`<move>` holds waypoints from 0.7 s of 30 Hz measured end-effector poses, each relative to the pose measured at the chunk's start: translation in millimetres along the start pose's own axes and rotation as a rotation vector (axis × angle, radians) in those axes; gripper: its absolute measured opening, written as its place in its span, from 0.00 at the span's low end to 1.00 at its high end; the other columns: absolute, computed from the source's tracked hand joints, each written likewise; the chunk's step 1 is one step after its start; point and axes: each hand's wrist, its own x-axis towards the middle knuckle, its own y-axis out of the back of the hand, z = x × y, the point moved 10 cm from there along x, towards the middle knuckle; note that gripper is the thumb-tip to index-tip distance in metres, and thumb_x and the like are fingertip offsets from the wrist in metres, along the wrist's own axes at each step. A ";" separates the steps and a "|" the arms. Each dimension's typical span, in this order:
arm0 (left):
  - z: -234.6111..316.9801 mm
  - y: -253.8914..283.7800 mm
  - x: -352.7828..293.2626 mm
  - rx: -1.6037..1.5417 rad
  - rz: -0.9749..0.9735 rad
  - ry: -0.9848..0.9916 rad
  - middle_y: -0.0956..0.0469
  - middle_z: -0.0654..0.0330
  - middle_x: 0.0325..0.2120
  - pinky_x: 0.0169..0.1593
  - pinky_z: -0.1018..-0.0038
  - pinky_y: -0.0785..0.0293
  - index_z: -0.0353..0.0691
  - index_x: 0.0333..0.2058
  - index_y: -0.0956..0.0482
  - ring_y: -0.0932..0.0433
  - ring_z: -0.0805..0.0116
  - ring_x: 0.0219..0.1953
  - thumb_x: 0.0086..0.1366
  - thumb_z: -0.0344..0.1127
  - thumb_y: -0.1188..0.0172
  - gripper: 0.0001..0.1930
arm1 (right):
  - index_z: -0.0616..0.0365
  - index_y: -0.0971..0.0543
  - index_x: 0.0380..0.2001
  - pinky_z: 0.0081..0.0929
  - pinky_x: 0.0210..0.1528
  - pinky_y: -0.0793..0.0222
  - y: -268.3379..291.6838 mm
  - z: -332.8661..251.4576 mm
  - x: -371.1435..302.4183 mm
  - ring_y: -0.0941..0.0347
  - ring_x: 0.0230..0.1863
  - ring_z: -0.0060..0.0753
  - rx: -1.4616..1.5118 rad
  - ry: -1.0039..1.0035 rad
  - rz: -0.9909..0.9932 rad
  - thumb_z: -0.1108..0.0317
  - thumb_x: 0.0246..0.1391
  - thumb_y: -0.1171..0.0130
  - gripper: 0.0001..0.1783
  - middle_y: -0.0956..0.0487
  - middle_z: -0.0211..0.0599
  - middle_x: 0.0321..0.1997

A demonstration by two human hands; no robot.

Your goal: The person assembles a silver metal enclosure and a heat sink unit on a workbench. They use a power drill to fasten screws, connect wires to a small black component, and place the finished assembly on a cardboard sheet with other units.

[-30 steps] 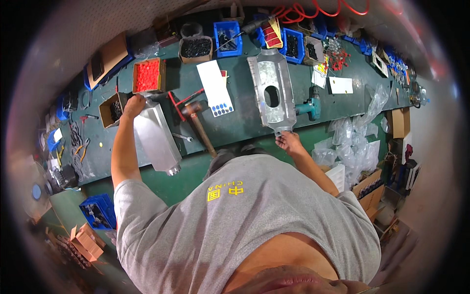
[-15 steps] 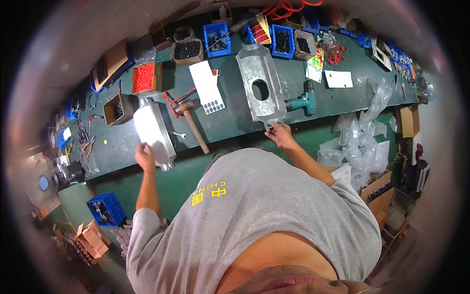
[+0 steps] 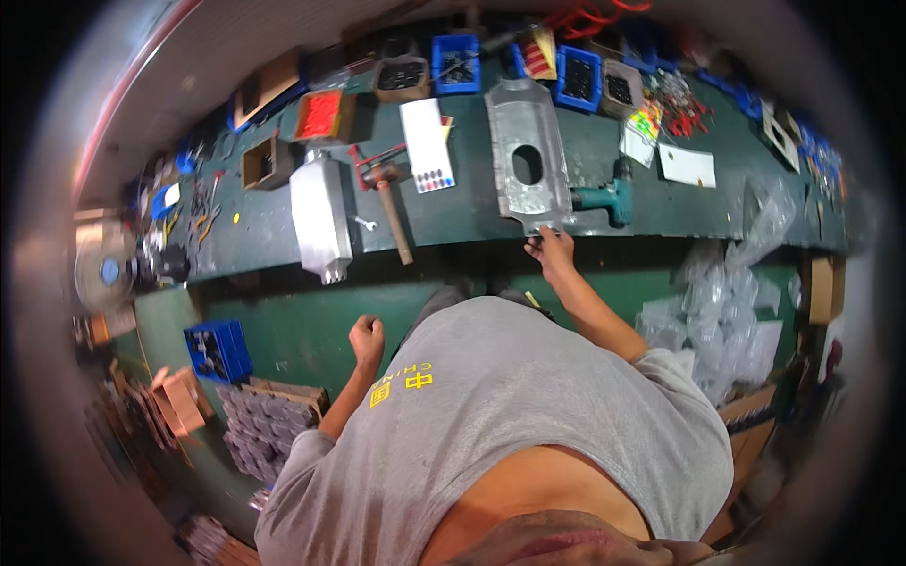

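My right hand (image 3: 551,253) holds the near end of a grey metal housing (image 3: 545,203), its fingers closed around the end piece. This housing lies on the bench with a large oval hole (image 3: 528,165) facing up. My left hand (image 3: 367,340) is curled into a fist in front of the bench edge, apart from everything, and no object shows in it. A second metal housing (image 3: 321,219), smooth and shiny on top, lies on the bench to the left. Between the two housings are a mallet (image 3: 395,222) with a wooden handle and a small wrench (image 3: 364,223).
A teal power drill (image 3: 609,200) lies right of the held housing. Along the back stand blue bins (image 3: 456,64) and boxes of small parts, one with red pieces (image 3: 322,115). Plastic bags (image 3: 713,321) hang at the front right. A blue crate (image 3: 217,351) sits at lower left.
My left hand has left the shiny housing, moved right and back toward my body, and closed into a fist. My right hand stays at the holed housing's near end. The view has shifted.
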 end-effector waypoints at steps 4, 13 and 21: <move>-13.9 4.3 -10.8 -0.090 0.022 0.116 0.17 0.46 0.28 0.42 0.64 0.22 0.33 0.33 0.16 0.16 0.52 0.33 0.59 0.33 0.43 0.10 | 0.62 0.29 0.46 0.39 0.37 0.17 -0.2 10.1 -2.1 0.21 0.35 0.38 0.066 -0.081 -0.024 0.65 0.66 0.44 0.12 0.23 0.41 0.37; -161.1 36.7 -82.4 -0.257 0.109 0.391 0.16 0.46 0.31 0.43 0.62 0.21 0.34 0.33 0.15 0.15 0.52 0.36 0.57 0.38 0.42 0.13 | 0.61 0.33 0.53 0.36 0.39 0.21 22.9 24.1 21.7 0.23 0.36 0.40 -0.054 -0.056 0.069 0.40 0.66 0.49 0.32 0.23 0.47 0.39; -385.1 97.4 -219.7 -0.280 0.259 0.856 0.16 0.51 0.27 0.42 0.63 0.21 0.40 0.29 0.14 0.15 0.56 0.34 0.55 0.38 0.39 0.10 | 0.64 0.21 0.33 0.29 0.18 0.38 -53.2 72.9 -87.8 0.33 0.17 0.30 -0.572 0.340 0.393 0.39 0.65 0.52 0.33 0.25 0.36 0.19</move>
